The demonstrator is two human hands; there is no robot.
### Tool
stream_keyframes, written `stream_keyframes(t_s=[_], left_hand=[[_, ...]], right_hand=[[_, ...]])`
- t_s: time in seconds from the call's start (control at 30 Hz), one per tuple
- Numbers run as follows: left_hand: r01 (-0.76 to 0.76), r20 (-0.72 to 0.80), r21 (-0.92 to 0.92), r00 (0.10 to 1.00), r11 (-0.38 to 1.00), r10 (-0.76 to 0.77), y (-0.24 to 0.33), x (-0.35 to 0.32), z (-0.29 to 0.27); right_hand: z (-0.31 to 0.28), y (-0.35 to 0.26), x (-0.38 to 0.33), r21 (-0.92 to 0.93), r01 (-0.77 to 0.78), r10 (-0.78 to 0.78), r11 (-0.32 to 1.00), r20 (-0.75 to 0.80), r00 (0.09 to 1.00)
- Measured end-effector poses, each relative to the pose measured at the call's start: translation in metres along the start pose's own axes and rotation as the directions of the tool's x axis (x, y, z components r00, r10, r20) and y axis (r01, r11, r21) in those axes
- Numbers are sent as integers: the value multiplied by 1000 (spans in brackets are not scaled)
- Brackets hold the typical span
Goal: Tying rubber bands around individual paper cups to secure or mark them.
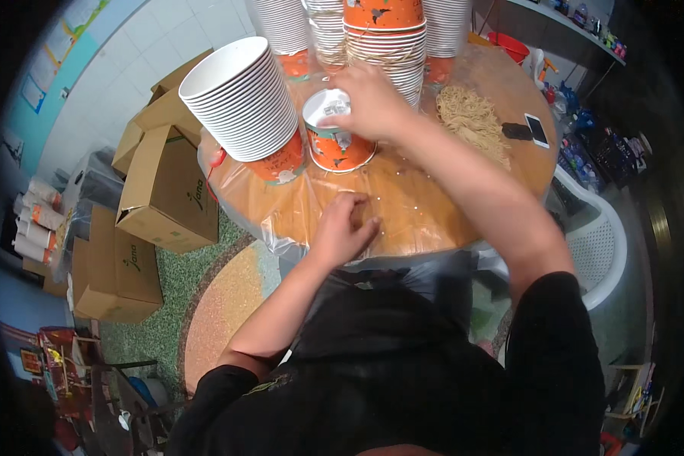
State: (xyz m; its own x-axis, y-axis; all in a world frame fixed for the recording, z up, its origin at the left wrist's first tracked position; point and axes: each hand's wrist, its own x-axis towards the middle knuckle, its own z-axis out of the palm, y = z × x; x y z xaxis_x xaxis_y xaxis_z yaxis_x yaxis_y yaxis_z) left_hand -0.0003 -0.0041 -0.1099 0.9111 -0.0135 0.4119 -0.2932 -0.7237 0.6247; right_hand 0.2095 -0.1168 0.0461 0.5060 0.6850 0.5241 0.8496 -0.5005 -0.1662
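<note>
An orange printed paper bucket [342, 152] stands upside down on the table, its recessed white base upward. My right hand [372, 102] reaches over from the right and grips its upper edge, the thumb lying over the base; the far fingertips are partly hidden. Near the table's front edge rests my left hand [343, 232], fingers loosely bent, thumb apart, holding nothing visible. Just left of the bucket leans a tall stack of nested white-lined paper buckets [243, 99]. Behind my right hand rises another stack of orange buckets [386, 53] with tan bands around it.
A plastic sheet covers the round wooden table [425, 220]. On its right lie a heap of tan rubber bands [471, 118] and a white phone [537, 131]. More wrapped bucket stacks stand at the back. Cardboard boxes [178, 190] are at left, a white plastic chair [596, 243] at right.
</note>
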Motion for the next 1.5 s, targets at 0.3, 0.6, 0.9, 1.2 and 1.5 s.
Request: stream_keyframes(t_s=[0.3, 0.6, 0.9, 1.2, 1.5], left_hand=[[215, 57, -438, 976, 873, -212, -35, 2, 11], [190, 6, -368, 979, 910, -202, -38, -1, 9], [112, -60, -240, 990, 964, -130, -16, 0, -2], [96, -44, -187, 993, 978, -106, -15, 1, -3], [71, -35, -189, 996, 979, -79, -12, 3, -2]], right_hand=[[88, -2, -43, 283, -276, 339, 919, -206, 918], [87, -15, -44, 325, -177, 282, 929, -313, 907], [97, -14, -45, 221, -181, 238, 958, -267, 934], [8, -74, 36, 25, 353, -250, 935, -659, 709], [-57, -111, 113, -82, 361, -368, 929, -89, 926]])
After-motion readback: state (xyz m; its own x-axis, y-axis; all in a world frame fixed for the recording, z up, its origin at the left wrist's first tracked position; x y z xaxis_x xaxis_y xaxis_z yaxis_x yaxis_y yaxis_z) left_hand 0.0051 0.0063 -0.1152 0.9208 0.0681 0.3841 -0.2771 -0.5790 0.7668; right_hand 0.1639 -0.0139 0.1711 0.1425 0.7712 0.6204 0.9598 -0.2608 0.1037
